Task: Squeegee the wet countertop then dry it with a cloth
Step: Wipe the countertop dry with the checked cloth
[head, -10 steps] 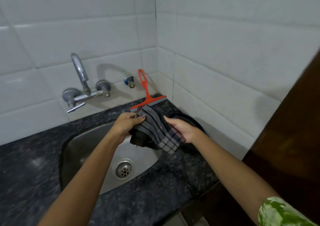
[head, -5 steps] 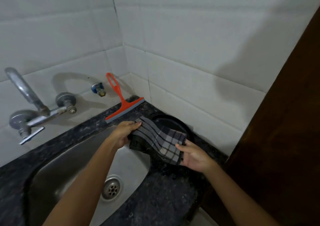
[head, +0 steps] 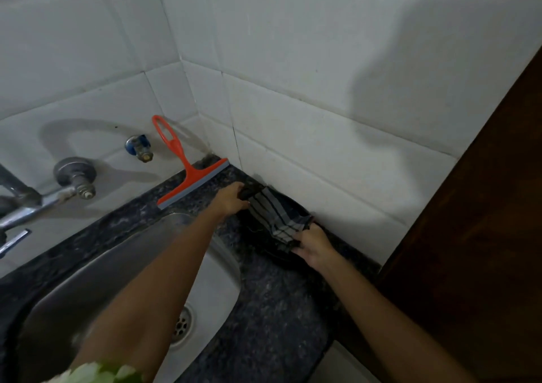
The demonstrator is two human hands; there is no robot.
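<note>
A: While the squeegee [head: 187, 167] leans at the countertop's [head: 275, 300] back edge, where's the cloth [head: 274, 217]?
B: Near the back right corner, left hand [head: 230, 200] and right hand [head: 312, 246] each pinching an end.

Dark speckled countertop [head: 275, 303] bears an orange squeegee [head: 192, 183] and a striped cloth [head: 275, 217].

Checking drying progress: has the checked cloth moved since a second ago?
Yes. The cloth went from over the sink's edge to the countertop by the right wall.
</note>
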